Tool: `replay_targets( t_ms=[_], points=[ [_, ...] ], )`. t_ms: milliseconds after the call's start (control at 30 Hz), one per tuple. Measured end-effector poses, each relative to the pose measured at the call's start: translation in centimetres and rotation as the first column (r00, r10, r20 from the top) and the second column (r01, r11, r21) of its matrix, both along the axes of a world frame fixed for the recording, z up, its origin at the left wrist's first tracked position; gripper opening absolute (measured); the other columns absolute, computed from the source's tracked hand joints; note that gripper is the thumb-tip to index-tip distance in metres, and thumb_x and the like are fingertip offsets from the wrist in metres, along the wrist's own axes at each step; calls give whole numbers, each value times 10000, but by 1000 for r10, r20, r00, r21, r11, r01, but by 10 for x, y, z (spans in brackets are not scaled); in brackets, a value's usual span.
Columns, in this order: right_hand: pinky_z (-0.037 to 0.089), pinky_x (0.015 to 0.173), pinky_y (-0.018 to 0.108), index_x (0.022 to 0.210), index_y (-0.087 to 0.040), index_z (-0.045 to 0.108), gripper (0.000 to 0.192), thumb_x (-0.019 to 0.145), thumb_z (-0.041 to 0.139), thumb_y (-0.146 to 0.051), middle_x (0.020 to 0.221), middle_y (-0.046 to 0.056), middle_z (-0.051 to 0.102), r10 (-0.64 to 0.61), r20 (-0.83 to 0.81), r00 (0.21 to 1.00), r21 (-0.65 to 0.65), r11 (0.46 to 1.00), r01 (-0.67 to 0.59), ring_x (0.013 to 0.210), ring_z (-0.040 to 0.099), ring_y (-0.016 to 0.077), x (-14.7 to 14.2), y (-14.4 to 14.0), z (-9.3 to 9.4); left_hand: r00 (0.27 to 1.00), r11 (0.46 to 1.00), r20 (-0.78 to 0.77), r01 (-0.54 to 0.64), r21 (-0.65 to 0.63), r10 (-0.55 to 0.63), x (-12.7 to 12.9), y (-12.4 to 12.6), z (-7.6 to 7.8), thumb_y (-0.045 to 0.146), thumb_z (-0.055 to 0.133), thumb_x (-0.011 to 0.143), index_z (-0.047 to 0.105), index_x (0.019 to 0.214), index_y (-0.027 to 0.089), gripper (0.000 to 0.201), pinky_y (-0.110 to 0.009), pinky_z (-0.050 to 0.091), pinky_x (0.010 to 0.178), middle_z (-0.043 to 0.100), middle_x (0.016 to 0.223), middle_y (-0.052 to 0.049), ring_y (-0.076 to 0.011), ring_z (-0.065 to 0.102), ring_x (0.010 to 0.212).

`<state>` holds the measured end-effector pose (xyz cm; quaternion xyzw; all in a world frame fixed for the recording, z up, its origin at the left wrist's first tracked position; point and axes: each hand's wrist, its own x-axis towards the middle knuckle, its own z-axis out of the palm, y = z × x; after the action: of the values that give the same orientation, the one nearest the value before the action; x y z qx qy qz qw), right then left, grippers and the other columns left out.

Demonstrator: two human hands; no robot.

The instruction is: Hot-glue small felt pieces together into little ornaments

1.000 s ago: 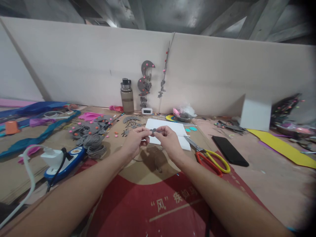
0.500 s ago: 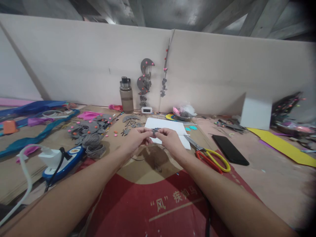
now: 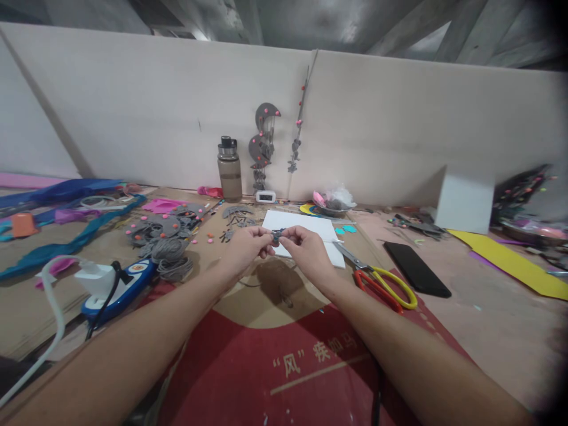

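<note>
Light: dim, diffuse | Shadow: soft, on cardboard [image 3: 248, 318] below fingers [image 3: 255, 232] | Blur: slight overall | Right edge: smeared, black

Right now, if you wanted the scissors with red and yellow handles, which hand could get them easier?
Probably the right hand: the metal scissors with red and yellow handles lie on its side, farther from the left hand. Both hands pinch a small grey piece, though.

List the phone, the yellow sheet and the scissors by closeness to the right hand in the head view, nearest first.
From the right hand:
1. The scissors, just to its right.
2. The phone, right of the scissors.
3. The yellow sheet, farthest right, past the phone.
</note>
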<state>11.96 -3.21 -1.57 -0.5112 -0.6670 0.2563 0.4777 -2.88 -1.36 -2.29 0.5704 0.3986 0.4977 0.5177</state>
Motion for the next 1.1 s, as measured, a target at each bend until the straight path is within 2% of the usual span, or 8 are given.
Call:
replay_targets(
  t_ms=[333,433,567,700,900,1100],
  points=[
    [321,543,252,769,-185,632,154,733,524,-289,585,-20,505,-34,102,994,93,995,24,565,429,124,2,0,-1,987,995,-160,20,99,-4,-4,4,-7,272,606,709,640,763,140,148,-207,377,480,622,555,-27,-91,504,469],
    [312,532,250,737,-186,614,136,728,519,-283,574,-26,500,-22,125,992,52,999,15,552,428,121,4,2,-2,988,997,-143,67,46,-60,-5,5,-5,276,616,706,644,743,135,149,-204,376,483,618,549,-29,-89,507,473],
    [311,522,242,709,-186,576,124,716,506,-288,578,-28,515,-2,125,992,-16,1000,4,544,440,118,7,8,-4,981,978,-52,182,-98,-188,-6,2,4,280,659,677,652,733,113,176,-207,402,521,638,589,-56,-91,540,510],
    [299,511,236,703,-188,563,120,698,498,-288,584,-32,532,12,136,991,-54,999,-5,519,425,109,9,11,-6,976,963,-41,204,-177,-214,-8,1,9,267,680,645,665,773,118,197,-234,437,580,657,630,-73,-126,597,591],
    [307,543,233,687,-181,582,111,696,500,-255,615,-21,568,55,233,971,-1,998,-56,550,435,106,7,7,-6,937,989,-326,145,34,-126,-9,-2,10,289,653,661,653,702,128,166,-218,387,522,610,592,-23,-106,541,537],
    [307,551,224,729,-164,599,122,729,515,-252,648,-12,585,70,288,955,16,997,-78,566,438,98,6,5,-5,859,981,-508,148,128,-64,-10,-6,16,267,589,683,648,722,136,149,-223,381,538,601,572,-5,-114,539,536]
  ],
)
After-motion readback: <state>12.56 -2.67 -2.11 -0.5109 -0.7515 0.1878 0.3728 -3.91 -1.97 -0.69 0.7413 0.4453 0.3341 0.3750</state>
